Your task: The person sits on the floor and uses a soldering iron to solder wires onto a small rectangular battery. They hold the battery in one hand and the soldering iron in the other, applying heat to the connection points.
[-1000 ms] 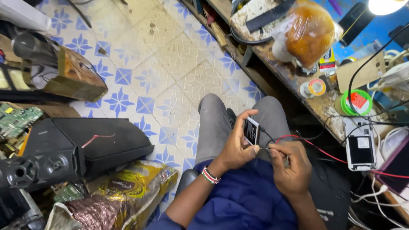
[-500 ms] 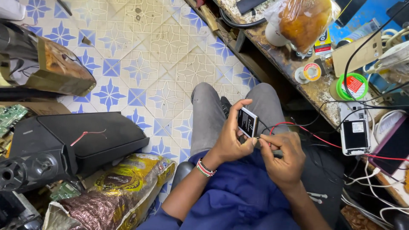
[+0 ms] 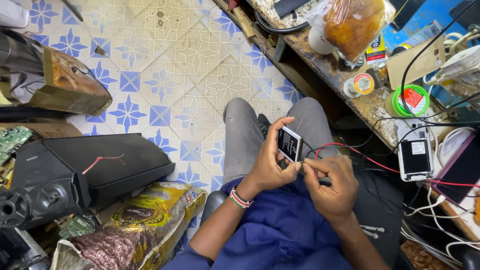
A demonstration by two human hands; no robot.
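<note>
My left hand (image 3: 267, 162) holds a small flat black phone battery (image 3: 290, 143) upright over my lap, thumb and fingers around its edges. A beaded band circles that wrist. My right hand (image 3: 332, 185) is close beside it, fingers pinched on the ends of a red wire (image 3: 372, 159) and a black wire, right at the battery's lower edge. Both wires run off to the right toward the workbench (image 3: 370, 107). I sit in grey trousers and a blue garment.
A white phone (image 3: 414, 155) with its back off lies on the bench, with a solder spool (image 3: 361, 84), a green tape roll (image 3: 411, 100) and a bagged orange item (image 3: 352, 25). A black speaker (image 3: 85, 170), printed sacks (image 3: 130, 225) and circuit boards crowd the tiled floor at left.
The view has shifted slightly, so my hands sit a little lower and more central in view. My hands keep the same grip on the battery and the wires.
</note>
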